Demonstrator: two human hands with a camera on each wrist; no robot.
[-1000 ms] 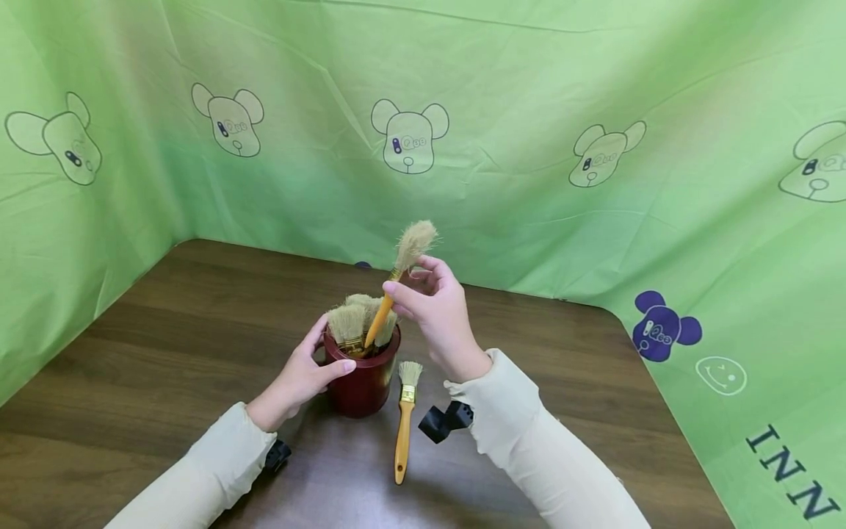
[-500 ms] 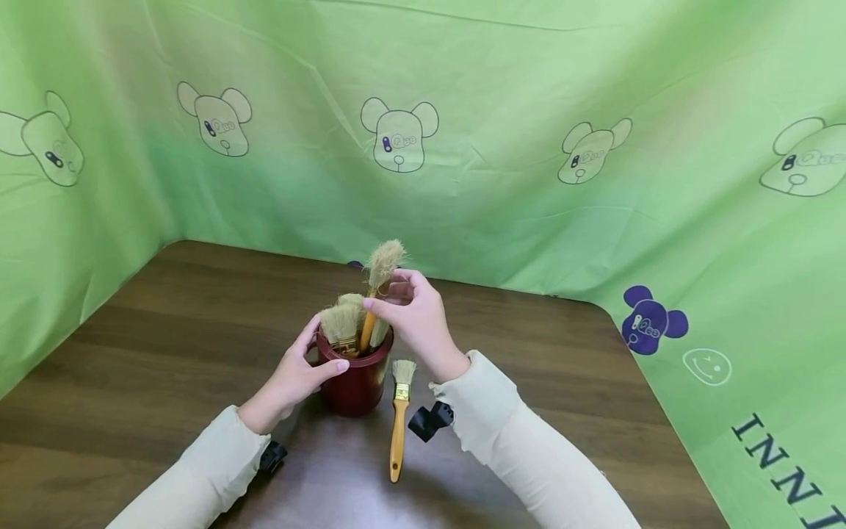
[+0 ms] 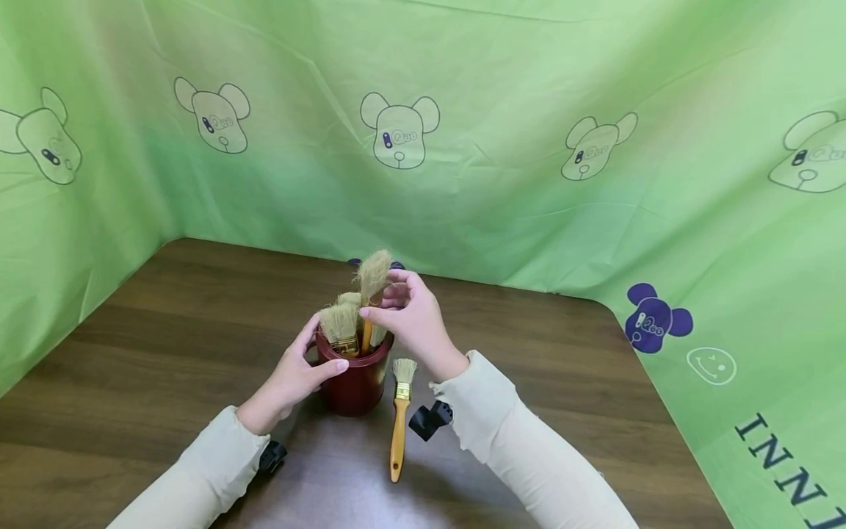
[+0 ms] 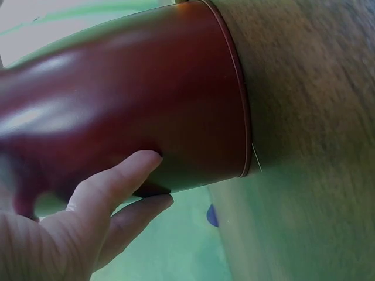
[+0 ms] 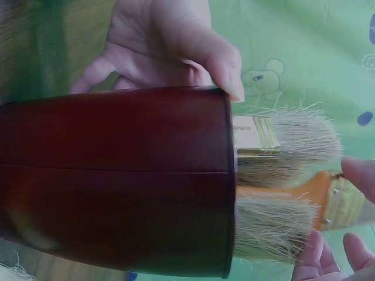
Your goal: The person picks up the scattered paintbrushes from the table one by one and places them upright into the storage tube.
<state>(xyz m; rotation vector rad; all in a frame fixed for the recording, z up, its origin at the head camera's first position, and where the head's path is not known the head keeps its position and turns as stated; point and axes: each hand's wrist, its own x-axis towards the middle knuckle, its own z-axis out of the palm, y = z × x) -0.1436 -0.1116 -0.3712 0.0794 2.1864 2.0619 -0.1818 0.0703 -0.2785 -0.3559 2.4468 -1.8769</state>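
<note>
A dark red cylindrical pot [image 3: 353, 389] stands upright on the table, several bristle brushes [image 3: 338, 325] in it with bristles up. My left hand [image 3: 291, 378] holds the pot's left side, thumb at the rim; other fingers lie against its wall [image 4: 146, 88] in the left wrist view. With my right hand [image 3: 419, 323] I pinch a paintbrush [image 3: 374, 272] near its metal band [image 5: 340, 205]. Its orange handle dips into the pot, and its lower end is hidden inside. Just right of the pot, another paintbrush [image 3: 399, 422] lies on the table, bristles pointing away from me.
The brown wooden table [image 3: 529, 367] is bordered by a green cloth [image 3: 463, 191] with printed bear heads at the back and sides. Black wrist cameras [image 3: 429, 420] sit beneath both sleeves.
My right hand has moved left and lowered the paintbrush deeper into the pot, its handle now more upright. The left hand keeps its hold on the pot.
</note>
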